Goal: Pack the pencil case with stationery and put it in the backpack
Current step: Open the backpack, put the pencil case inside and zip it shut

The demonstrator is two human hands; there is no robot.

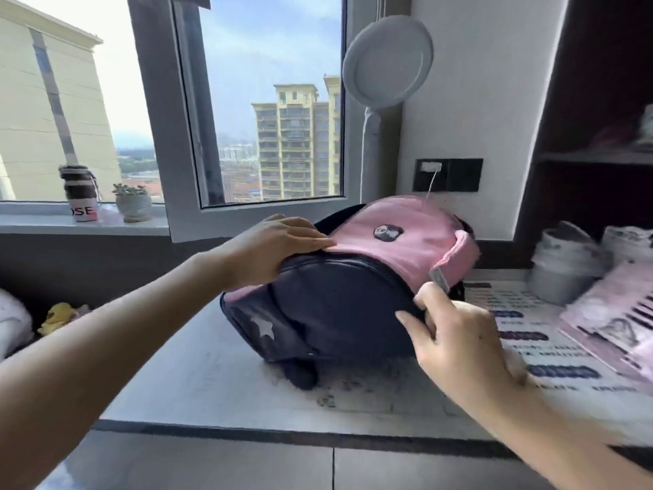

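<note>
While the backpack (335, 305) lies near the back edge of the desk (212, 383), the left hand (272, 249) presses flat on its top, fingers straight. The right hand (459, 341) pinches the zip pull (440, 279) at its right side.

Daylight is streaming through the window (268, 100) at eleven o'clock; blur is smearing the papers (537, 334) at three; edges are bowing.

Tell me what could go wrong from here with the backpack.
1. The right hand seems to pinch the zipper pull; tugging could snag the navy fabric bunched beside it.
2. The left hand only presses flat on the backpack, so it may slide onto the printed sheets.
3. The white cable hanging behind the backpack might catch.
</note>
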